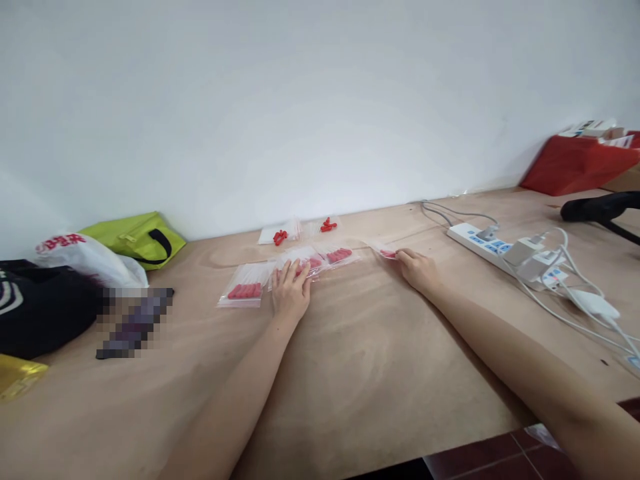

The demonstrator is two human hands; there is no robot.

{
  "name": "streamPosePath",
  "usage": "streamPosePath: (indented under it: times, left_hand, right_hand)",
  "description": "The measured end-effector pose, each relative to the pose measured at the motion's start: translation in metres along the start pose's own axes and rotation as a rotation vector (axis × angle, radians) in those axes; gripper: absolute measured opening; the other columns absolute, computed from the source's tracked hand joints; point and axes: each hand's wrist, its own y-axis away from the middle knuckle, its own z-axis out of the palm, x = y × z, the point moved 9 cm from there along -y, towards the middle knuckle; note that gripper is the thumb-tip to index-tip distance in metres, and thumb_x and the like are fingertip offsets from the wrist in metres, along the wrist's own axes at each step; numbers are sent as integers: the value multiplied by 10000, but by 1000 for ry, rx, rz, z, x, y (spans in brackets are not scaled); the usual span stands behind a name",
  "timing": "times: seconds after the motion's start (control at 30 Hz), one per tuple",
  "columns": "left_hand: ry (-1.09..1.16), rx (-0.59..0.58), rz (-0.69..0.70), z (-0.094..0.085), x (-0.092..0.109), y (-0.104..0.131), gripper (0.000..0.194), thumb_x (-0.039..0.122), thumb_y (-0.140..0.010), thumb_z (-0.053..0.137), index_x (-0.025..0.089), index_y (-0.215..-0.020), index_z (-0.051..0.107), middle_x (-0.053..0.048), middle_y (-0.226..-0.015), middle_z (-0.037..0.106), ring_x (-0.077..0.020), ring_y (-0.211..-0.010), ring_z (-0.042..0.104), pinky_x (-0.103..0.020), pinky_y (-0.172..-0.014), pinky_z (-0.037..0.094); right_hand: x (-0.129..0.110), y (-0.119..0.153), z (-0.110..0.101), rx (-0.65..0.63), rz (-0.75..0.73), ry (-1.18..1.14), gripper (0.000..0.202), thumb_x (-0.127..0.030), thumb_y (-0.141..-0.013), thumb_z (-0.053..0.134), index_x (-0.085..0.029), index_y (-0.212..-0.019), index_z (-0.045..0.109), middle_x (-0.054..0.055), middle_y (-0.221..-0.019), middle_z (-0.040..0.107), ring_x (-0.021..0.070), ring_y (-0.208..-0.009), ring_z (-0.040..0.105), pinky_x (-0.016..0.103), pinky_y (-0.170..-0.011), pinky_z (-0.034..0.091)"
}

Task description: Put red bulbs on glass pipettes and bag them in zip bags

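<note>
My left hand [291,291] lies palm down with its fingers apart on a clear plastic bag of red pieces [314,260], partly covering it. To its left rests another clear zip bag [245,285] with several red, tube-like pieces in a row. A further bag of red pieces [340,255] lies just right of the left hand's bag. Farther right, my right hand [419,269] is closed on the edge of a small clear plastic bag [385,252] with red pieces in it. Its fingertips are partly hidden.
Red bundles [280,237] lie on clear bags near the wall. At right are a white power strip [483,243] with chargers and cables, a black stand [600,207] and a red bag [575,163]. A green pouch [150,240], white bag [95,257] and black bag [45,307] sit left.
</note>
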Motion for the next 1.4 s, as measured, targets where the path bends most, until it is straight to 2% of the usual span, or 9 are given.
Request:
streamPosePath:
  times: [0.13, 0.27, 0.4, 0.57, 0.63, 0.77, 0.93, 1.13, 1.4]
  left_hand:
    - [45, 1, -28, 4, -14, -1, 253, 210, -837, 443, 227, -980, 651, -73, -1073, 631, -269, -1033, 543, -476, -900, 372]
    - [38, 23, -70, 1, -18, -1, 259, 191, -820, 452, 205, -993, 644, -103, -1065, 628, -299, -1029, 538, -542, -899, 344]
    - [66, 63, 42, -7, 8, -1, 297, 171, -786, 481, 203, -1051, 611, -120, -1164, 559, -311, -1138, 450, -568, -953, 288]
    - [336, -13, 319, -5, 49, 6, 285, 117, -812, 429, 174, -1033, 600, -97, -1110, 576, -225, -1130, 471, -406, -926, 429]
    - [402, -19, 350, -6, 52, 8, 309, 93, -821, 403, 166, -1067, 574, -91, -1088, 583, -199, -1096, 500, -367, -908, 457]
    - [416, 13, 360, -8, 55, 8, 312, 98, -827, 409, 165, -1101, 542, -87, -1057, 589, -194, -1035, 536, -366, -894, 469]
    - [381, 19, 424, -6, 66, 7, 193, 148, -842, 432, 144, -908, 613, -77, -894, 634, -174, -825, 598, -309, -730, 517]
    - [346, 30, 531, -6, 72, 8, 238, 146, -861, 412, 155, -760, 628, -42, -772, 647, -144, -716, 595, -273, -640, 494]
    - [373, 65, 566, -14, 73, 10, 200, 138, -853, 445, 165, -771, 626, -35, -778, 650, -131, -730, 588, -260, -656, 468]
  right_hand:
    - [-3, -20, 18, -77, 28, -16, 191, -163, -765, 431, -182, -799, 618, 58, -889, 646, 180, -776, 541, 279, -652, 306]
    - [-29, -26, 14, -15, -20, -72, 264, -336, -728, 516, -175, -908, 622, 86, -949, 624, 231, -893, 493, 363, -799, 261]
    - [-76, -32, 19, -14, -162, -185, 305, -338, -767, 503, -222, -1031, 603, 71, -1003, 611, 213, -916, 468, 357, -804, 239]
    - [-103, -46, 29, -32, -163, -168, 199, -194, -800, 467, -210, -809, 665, 60, -874, 639, 196, -866, 463, 349, -777, 239]
    - [-107, -42, 24, -9, -187, -162, 211, -185, -812, 456, -196, -757, 660, 59, -803, 639, 190, -841, 465, 350, -779, 242]
    - [-115, -12, -6, 69, -293, -202, 212, -200, -827, 453, -190, -740, 647, 43, -745, 630, 168, -794, 474, 337, -787, 258]
    - [-120, 21, -33, 72, -396, -296, 206, -196, -840, 445, -194, -772, 639, 30, -732, 618, 144, -762, 474, 295, -747, 294]
    - [-108, 21, -34, 83, -420, -270, 170, -191, -814, 477, -203, -862, 640, 31, -776, 625, 148, -777, 481, 299, -750, 302]
    - [-99, 20, -42, 144, -523, -189, 214, -206, -845, 454, -196, -738, 640, 26, -677, 616, 138, -736, 486, 306, -784, 312]
